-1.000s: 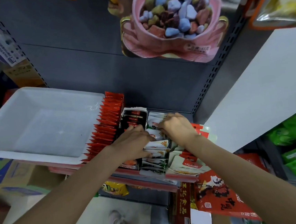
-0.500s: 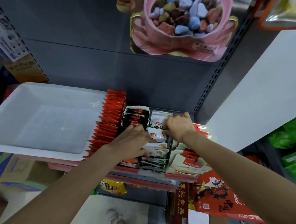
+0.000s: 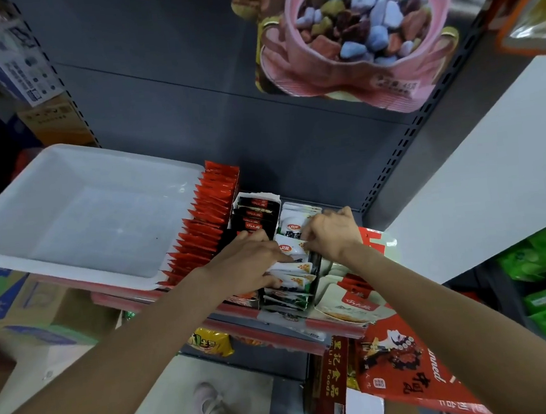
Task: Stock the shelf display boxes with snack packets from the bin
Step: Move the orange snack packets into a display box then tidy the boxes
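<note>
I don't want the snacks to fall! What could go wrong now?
The white packets lean loosely in their display box, which sits near the shelf edge; a push from the left hand might tip some over the front. The right hand could crumple the back packets while squeezing them in.

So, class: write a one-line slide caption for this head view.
Both hands tidy white snack packets in a shelf display box beside an empty white bin.

You read "LI JI Foods" on dark red cardboard box (image 3: pixel 330 381) below shelf; "20" in yellow roundel on white snack packets (image 3: pixel 296 269); remaining print illegible.
</note>
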A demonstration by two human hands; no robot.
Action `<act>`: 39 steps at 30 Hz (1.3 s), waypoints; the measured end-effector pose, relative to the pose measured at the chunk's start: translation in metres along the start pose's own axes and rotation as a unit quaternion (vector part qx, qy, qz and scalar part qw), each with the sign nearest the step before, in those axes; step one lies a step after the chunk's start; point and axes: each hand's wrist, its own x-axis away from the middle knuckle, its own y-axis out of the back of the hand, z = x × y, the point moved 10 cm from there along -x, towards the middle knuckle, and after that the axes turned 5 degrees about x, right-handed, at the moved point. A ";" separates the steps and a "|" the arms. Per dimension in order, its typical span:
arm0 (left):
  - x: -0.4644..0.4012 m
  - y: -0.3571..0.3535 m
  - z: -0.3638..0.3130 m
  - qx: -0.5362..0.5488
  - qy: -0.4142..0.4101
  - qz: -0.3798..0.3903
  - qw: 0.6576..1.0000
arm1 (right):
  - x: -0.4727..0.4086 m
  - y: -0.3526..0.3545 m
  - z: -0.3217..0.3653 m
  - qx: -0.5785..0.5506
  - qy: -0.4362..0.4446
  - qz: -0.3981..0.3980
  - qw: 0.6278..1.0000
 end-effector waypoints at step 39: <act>0.007 0.017 -0.023 0.042 -0.031 -0.030 0.998 | 0.014 0.012 0.013 -0.044 0.091 -0.001 0.995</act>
